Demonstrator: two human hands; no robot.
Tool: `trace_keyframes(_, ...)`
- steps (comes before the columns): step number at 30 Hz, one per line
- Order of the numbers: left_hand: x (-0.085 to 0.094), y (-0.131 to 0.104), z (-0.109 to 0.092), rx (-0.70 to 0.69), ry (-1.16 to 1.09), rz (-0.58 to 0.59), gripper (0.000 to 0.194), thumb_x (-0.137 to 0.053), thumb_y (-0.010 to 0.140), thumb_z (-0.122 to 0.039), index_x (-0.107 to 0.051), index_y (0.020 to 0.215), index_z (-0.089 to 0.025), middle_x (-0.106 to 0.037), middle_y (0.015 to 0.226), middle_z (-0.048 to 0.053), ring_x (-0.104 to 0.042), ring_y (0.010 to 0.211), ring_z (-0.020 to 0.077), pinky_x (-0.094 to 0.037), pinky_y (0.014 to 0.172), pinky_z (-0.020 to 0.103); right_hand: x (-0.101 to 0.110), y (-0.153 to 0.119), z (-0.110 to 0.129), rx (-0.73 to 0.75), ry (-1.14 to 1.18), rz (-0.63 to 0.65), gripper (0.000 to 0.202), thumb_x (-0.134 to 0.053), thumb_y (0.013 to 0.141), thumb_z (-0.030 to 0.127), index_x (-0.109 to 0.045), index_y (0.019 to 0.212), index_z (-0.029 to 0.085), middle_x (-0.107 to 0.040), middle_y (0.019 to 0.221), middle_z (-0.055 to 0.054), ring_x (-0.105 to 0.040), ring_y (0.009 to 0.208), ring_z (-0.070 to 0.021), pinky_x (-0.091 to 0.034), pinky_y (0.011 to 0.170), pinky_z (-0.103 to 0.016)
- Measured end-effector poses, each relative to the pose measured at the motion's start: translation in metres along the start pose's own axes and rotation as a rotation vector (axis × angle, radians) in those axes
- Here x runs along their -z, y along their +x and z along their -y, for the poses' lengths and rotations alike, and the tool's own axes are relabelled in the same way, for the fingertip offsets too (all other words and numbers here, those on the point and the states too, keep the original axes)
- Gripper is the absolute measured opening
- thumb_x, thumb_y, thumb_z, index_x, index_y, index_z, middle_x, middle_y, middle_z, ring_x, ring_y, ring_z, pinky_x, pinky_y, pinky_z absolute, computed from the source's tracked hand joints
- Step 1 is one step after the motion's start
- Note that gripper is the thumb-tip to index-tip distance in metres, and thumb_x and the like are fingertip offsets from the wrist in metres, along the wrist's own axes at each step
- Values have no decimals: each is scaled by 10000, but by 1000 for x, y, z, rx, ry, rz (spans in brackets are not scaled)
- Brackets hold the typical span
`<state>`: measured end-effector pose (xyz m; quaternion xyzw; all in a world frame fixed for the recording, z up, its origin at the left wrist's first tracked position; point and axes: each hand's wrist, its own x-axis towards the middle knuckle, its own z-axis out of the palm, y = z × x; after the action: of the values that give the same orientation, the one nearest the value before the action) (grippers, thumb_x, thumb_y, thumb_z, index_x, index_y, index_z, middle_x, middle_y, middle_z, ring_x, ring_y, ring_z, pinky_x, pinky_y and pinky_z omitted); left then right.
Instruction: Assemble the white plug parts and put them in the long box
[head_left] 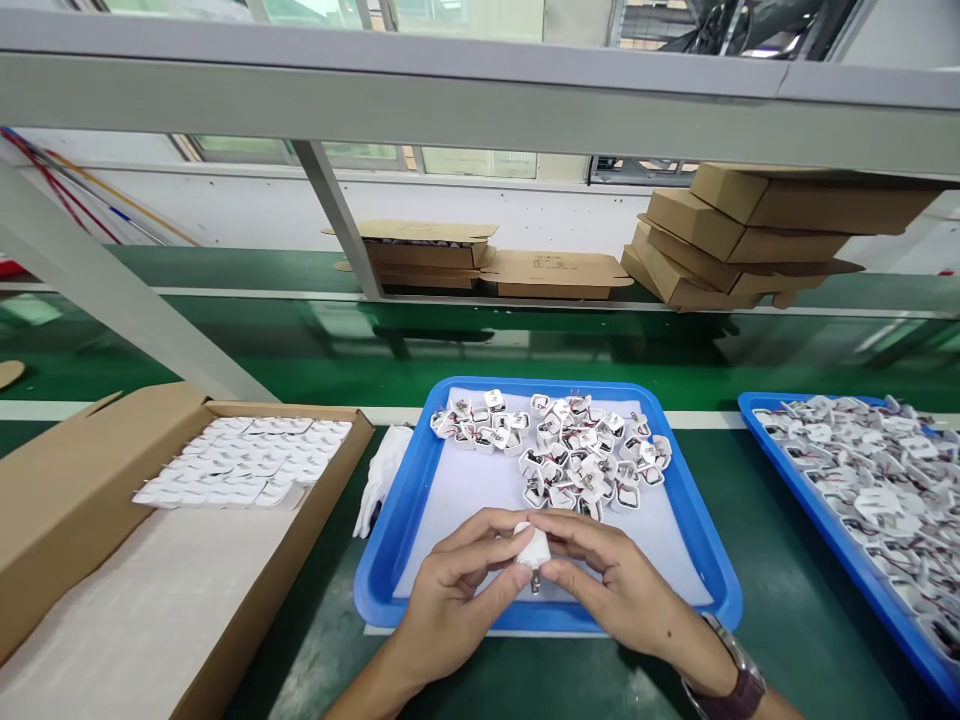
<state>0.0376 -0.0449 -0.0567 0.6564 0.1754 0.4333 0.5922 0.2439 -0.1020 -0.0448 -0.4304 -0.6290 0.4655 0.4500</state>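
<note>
Between the fingertips of both hands is a small white plug adapter, its metal prongs pointing down toward me. My left hand pinches it from the left. From the right, my right hand grips the same adapter, index finger along its top and thumb low at its side. Both hands are over the near part of a blue tray lined with white sheet. Farther back in that tray lie many open white housings with dark parts and wires showing inside.
An open cardboard box on the left holds rows of white pieces. A white glove lies between box and tray. Another blue tray, heaped with white parts, stands right. Flat cartons are stacked behind, under a grey frame bar.
</note>
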Motion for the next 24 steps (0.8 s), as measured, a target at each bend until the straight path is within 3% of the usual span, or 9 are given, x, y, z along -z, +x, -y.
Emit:
trace_keyframes(9, -3, -1, -4, 59, -70, -14, 349, -707, 935, -109, -792, 1206, -310, -712, 1166, 117, -708, 1056, 257, -642, 811, 335, 0, -3, 6, 86, -116, -19, 395, -645, 1010, 242, -632, 1394, 335, -701, 1328, -69, -685, 1203, -216, -599, 1018, -387)
trace_keyframes(14, -6, -2, -5, 103, -134, 43, 381, -654, 966, -98, -763, 1263, -310, -677, 1247, 136, -705, 943, 216, -643, 752, 322, 3, -4, -1, 114, -67, -55, 405, -704, 967, 227, -660, 1357, 328, -713, 1293, -70, -695, 1172, -210, -608, 1000, -392)
trace_keyframes(21, -3, 0, -5, 123, -102, 85, 428, -628, 982, -86, -732, 1302, -352, -652, 1380, 122, -684, 1152, 273, -631, 807, 310, 2, -11, -5, 152, -134, -77, 433, -658, 991, 192, -600, 1403, 312, -681, 1311, -85, -669, 1194, -218, -585, 1017, -415)
trace_keyframes(24, -4, 1, -4, 131, -67, 51, 406, -643, 979, -96, -747, 1281, -347, -672, 1380, 107, -649, 1257, 292, -604, 945, 355, 3, -9, -6, 113, -130, -74, 411, -673, 986, 218, -617, 1382, 314, -683, 1318, -83, -672, 1204, -225, -588, 1026, -421)
